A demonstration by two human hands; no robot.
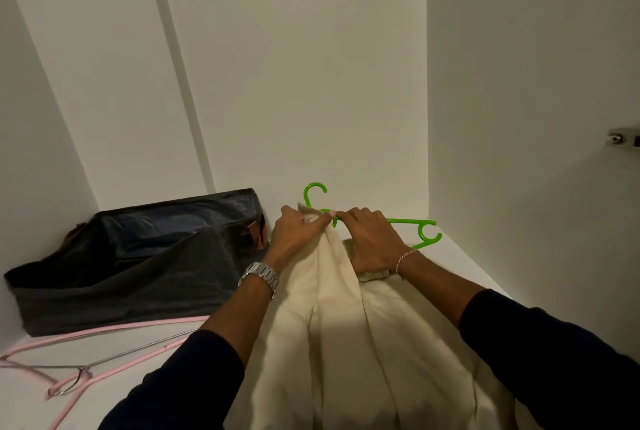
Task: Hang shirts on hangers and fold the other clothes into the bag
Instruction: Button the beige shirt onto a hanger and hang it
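Shirt: cream shirt (346,308) is spread on the white shelf (460,256) right in front of you, running from the bottom edge of the view up to the hanger, top end bunched up between your hands.
Left hand: your left hand (298,232) has its fingers curled round the bunched top of the shirt, thumb tip pressed in near the hanger's neck. Silver watch (262,275) on that wrist.
Right hand: your right hand (372,240) lies on top of the shirt, fingers reaching to the hanger's neck and almost meeting your left thumb. Looks like a pinch there, but honestly can't tell if it's holding the hanger, the cloth or just pressing down. Thin bracelet (406,257) on that wrist.
Hanger: green hanger (424,232) sits flat on the shelf, hook (314,194) pointing at the back wall, its right arm sticking out from under your right hand. The rest is hidden under shirt and hands.
Bag: dark bag (145,266) stands open to the left of the shirt, just beside your left hand, back against the wall. Something dark is folded inside, too dim to say what.
Spare hangers: a pink hanger (114,329) lies in front of the bag on the left, and a thin metal hanger (138,353) lies across it.
Sleeves: dark sleeves on both arms, pushed back from the wrists.
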